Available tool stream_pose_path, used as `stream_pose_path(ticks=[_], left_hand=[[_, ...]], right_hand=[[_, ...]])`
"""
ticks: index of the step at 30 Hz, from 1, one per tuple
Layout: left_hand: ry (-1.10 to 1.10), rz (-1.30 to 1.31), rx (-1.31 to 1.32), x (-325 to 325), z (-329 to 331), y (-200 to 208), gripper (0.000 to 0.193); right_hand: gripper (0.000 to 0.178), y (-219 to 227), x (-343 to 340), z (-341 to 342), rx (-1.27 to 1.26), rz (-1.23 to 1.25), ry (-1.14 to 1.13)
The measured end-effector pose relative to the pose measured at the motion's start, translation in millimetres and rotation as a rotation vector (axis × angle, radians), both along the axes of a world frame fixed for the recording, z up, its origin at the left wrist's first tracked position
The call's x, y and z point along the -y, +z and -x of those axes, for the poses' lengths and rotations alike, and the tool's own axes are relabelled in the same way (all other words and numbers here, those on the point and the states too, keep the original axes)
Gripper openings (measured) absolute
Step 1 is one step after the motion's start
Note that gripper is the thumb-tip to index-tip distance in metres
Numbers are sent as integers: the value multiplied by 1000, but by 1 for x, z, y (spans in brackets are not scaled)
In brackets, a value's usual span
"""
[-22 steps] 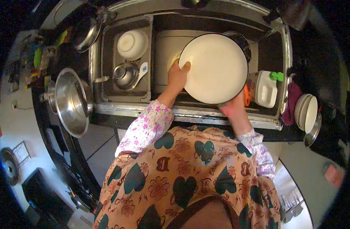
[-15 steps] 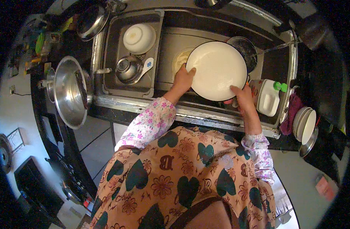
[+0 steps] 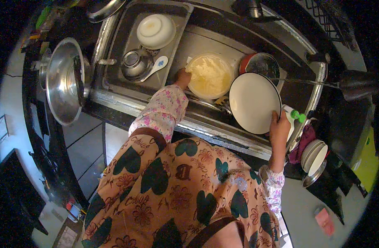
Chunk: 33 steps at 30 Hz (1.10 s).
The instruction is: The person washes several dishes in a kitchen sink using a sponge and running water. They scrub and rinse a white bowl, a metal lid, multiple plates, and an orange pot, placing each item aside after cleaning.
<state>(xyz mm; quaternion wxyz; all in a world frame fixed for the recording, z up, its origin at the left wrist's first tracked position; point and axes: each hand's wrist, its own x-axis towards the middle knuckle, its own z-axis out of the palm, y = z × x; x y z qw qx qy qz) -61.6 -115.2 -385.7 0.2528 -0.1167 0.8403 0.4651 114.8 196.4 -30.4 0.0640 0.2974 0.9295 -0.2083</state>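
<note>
Handling dishes: judged as a step at the wide grey sink (image 3: 197, 39) with hands divided, one dish gripped and another touched.
Next move: calling, by judgement, for a secure rim pinch on the right and care beside the neighbouring dishes, given the tilt.
Right hand (image 3: 279, 127): pinching the near right rim, closed about as far as that edge allows, with thumb over the inner face and the rest mostly hidden.
White round plate (image 3: 254, 101) with thin dark rim, enamel-looking: hanging tilted, to the left of the right fingers.
Left hand (image 3: 182, 78): touching a dish edge with curled fingers; cannot tell whether pinching or merely resting.
Pale yellow round dish (image 3: 210, 76), glossy inside: lying just right of the left fingers, between them and the plate.
Red-sided round pot (image 3: 244, 62) with dark interior: standing beyond the plate, ahead of the right fingers; cannot tell whether touching it.
White bottle (image 3: 292, 125) with green cap: just right of the right fingers, partly hidden.
</note>
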Motion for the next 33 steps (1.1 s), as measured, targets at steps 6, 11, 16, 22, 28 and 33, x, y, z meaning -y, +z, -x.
stream_pose_path(ticks=[6,11,16,22,28,33], left_hand=[[-236,321,-375,-31,14,117,20],[-236,290,-356,-48,8,203,24],[-301,297,-374,-58,5,249,32],[-355,333,-659,-56,-4,297,39],[-41,155,-444,-45,9,296,32],[95,-79,-479,-30,0,297,32]], right_hand=[[14,7,-9,-5,-79,-165,124],[13,13,-8,1,-78,-231,128],[13,24,-8,-5,-128,-310,148],[15,23,-9,-9,-110,-287,76],[21,-11,-28,-29,-88,103,-119],[35,-27,-14,-36,-129,880,-579]])
